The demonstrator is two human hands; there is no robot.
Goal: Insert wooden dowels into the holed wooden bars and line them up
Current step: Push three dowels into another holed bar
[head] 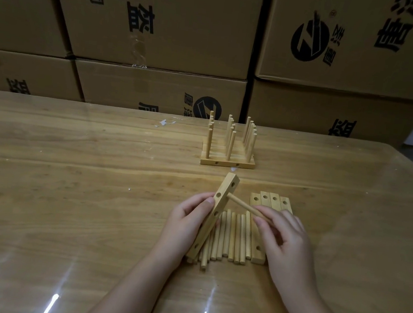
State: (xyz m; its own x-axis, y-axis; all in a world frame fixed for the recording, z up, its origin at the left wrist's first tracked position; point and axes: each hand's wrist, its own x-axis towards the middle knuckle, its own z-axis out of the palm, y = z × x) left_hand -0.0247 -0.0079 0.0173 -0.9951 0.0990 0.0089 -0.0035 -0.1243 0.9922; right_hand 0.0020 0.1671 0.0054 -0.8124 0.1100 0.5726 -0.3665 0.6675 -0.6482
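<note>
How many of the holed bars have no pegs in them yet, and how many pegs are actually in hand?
Held bar, in the left hand: 1
Empty bars lying flat: 4
Dowel, in the right hand: 1
Total: 6

You face a wooden table [71, 167] under a clear glossy cover that throws back streaks of light. Behind it stand stacked cardboard boxes [163, 24] printed with black characters and round logos. A small white scrap [162, 122] lies near the table's far edge.
</note>
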